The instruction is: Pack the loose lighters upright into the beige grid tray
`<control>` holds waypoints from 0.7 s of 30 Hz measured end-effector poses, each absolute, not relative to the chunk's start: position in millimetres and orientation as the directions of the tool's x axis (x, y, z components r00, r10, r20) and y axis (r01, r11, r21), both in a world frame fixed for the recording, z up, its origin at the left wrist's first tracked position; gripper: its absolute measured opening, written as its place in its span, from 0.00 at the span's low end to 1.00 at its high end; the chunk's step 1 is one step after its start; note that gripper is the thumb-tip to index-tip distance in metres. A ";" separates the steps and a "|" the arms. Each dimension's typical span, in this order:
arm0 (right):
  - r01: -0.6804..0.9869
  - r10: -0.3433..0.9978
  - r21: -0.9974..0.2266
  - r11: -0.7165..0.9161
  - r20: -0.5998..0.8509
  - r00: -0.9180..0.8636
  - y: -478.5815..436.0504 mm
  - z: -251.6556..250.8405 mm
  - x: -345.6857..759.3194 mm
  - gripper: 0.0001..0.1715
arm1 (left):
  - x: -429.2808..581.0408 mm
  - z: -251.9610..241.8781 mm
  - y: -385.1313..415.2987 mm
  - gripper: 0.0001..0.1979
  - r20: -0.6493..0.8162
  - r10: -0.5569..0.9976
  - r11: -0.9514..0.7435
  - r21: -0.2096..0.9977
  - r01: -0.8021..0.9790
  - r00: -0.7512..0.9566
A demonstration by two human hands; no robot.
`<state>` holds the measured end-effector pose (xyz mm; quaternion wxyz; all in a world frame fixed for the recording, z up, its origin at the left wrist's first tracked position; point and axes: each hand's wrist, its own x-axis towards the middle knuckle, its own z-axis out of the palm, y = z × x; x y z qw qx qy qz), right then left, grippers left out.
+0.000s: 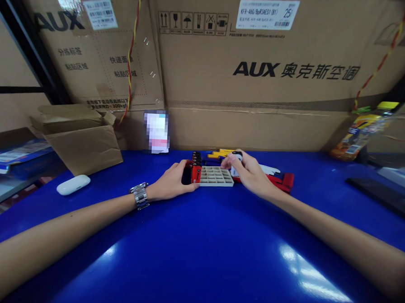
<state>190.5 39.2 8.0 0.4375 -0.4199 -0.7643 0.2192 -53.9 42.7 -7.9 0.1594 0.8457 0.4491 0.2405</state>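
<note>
A pale compartment tray [216, 175] lies on the blue table. Along its left end stands a row of red items with black tops [196, 168], and my left hand [172, 181] is closed round them, thumb at the front corner. My right hand [250, 172] is closed on a small white item with a dark top [236, 164], held over the tray's right end. Behind the tray are yellow items [219, 153]. Red objects [284, 182] and a white one [269, 169] lie to the right of my right hand.
A white case [73, 185] and an open cardboard box [84, 141] are at the left. A lit phone [156, 132] leans on the large carton [259, 95] behind. At the right are a bottle [361, 132] and a dark flat object [383, 197].
</note>
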 end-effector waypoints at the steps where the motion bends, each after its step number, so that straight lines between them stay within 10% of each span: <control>1: 0.382 0.837 -0.745 0.547 0.486 -0.251 37.8 9.4 189.0 0.21 | -53.8 -7.9 42.5 0.34 0.267 0.835 -0.548 0.482 0.684 0.481; 10: -0.032 0.963 -0.995 0.096 0.101 -0.248 41.8 5.0 188.6 0.32 | -54.3 -9.7 43.8 0.34 0.278 0.830 -0.555 0.480 0.679 0.483; 21: -0.077 0.994 -0.997 0.002 0.010 -0.108 34.3 9.4 181.7 0.11 | -53.7 -9.2 44.7 0.36 0.244 0.846 -0.530 0.477 0.701 0.474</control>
